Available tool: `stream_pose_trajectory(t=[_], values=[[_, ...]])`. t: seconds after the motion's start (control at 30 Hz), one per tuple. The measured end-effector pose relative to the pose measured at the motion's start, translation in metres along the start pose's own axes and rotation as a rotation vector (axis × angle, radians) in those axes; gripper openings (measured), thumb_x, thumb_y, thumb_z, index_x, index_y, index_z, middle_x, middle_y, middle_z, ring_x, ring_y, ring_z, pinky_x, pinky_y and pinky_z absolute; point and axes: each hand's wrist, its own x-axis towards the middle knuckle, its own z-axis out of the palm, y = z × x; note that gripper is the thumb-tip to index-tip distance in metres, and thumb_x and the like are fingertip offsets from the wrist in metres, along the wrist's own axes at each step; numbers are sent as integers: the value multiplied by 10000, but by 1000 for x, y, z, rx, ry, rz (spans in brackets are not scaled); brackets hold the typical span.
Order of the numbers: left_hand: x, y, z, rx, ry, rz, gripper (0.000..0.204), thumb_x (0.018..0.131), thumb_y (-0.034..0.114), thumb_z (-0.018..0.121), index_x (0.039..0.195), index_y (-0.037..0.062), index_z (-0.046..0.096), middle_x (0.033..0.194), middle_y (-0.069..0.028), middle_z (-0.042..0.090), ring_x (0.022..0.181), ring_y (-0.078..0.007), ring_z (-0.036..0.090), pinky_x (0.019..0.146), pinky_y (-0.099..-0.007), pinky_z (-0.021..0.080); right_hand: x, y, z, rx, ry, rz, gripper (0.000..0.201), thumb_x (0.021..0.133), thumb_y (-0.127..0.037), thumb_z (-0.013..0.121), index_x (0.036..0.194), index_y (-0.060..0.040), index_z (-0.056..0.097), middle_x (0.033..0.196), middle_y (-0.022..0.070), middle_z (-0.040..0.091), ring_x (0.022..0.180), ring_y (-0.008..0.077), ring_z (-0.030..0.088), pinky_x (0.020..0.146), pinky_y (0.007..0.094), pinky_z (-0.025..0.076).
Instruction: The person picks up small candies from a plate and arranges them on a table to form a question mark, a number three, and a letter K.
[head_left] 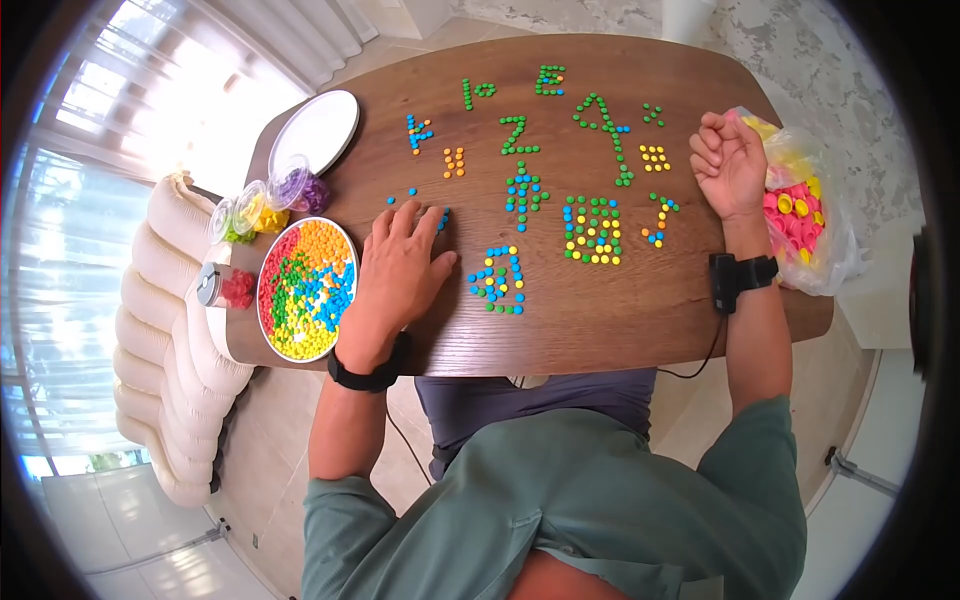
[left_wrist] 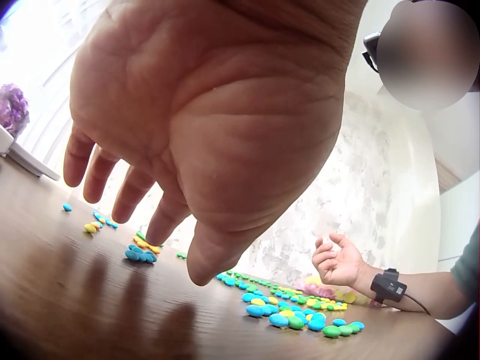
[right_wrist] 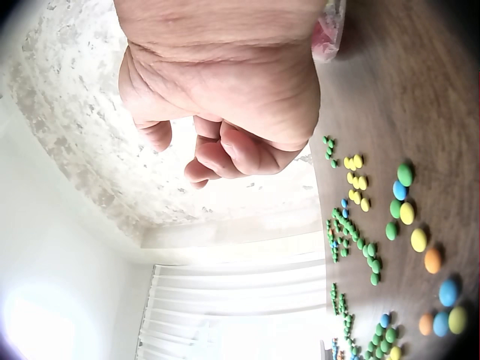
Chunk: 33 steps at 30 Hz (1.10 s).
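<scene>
My left hand [head_left: 408, 258] is spread palm down low over the table, its fingers straight and apart. A small cluster of blue candies [left_wrist: 140, 256] lies on the wood just past its fingertips. Two single blue candies [head_left: 412, 191] are a little farther off, beyond the fingers. My right hand [head_left: 728, 165] rests palm up near the table's right side, fingers loosely curled, with nothing in it. Between the hands, candies form figures, among them a blue, green and yellow figure [head_left: 498, 281] and a square green-edged figure [head_left: 593, 230].
Beside my left forearm stands a round plate [head_left: 262, 318] of colour-sorted candies. Behind it are clear jars [head_left: 297, 186] and an empty white plate [head_left: 312, 135]. A plastic bag [head_left: 822, 240] with pink and yellow pieces lies at the right edge. Both wrists wear black cabled straps.
</scene>
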Motion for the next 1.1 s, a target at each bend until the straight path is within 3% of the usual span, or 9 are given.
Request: stream_pose_trajectory(t=[1.1], values=[[-1,-5,-3,-3,8,-19,584,907,269,734,1431,76,565,1492,-215,523,1380,-463,454,1154,-528,391,1,1,-4,18,-18,2,444,1050,-362,522,1137,46,674,792,6,497,675,89,412,557,215,332]])
